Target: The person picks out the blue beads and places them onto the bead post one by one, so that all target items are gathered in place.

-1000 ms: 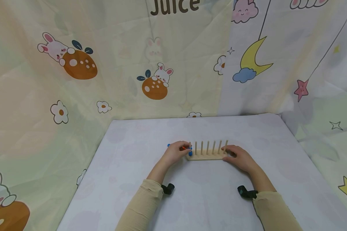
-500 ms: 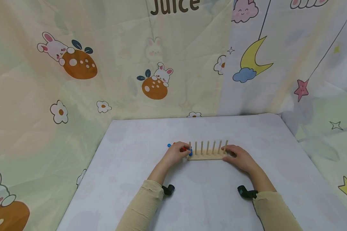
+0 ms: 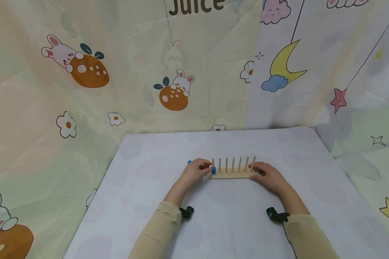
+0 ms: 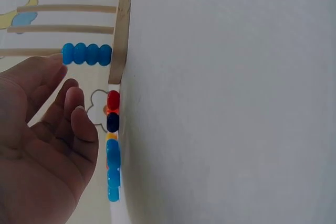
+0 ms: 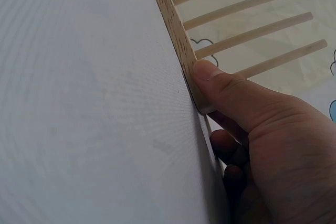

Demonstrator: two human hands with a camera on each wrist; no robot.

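Note:
A wooden peg board point(image 3: 232, 176) with a row of upright pegs stands on the table. Several blue beads point(image 4: 87, 54) are stacked on its leftmost peg, reaching down to the base. My left hand point(image 3: 193, 172) is beside that peg, its thumb and index fingertips near the top bead and the other fingers loosely bent. Nothing shows between its fingers and palm in the left wrist view. At the opposite end, my right hand point(image 3: 271, 177) grips the board's base, thumb on its front edge point(image 5: 202, 80). The other pegs in view carry no beads.
Loose beads in red, dark blue, yellow and light blue point(image 4: 113, 156) lie beyond my left hand, mostly hidden by it in the head view. A white cloth covers the table point(image 3: 227, 219). A printed curtain point(image 3: 136, 72) hangs behind it.
My left hand has lowered a blue bead along the leftmost peg onto the stack, released it and drawn slightly left. My right hand has stayed on the board's end.

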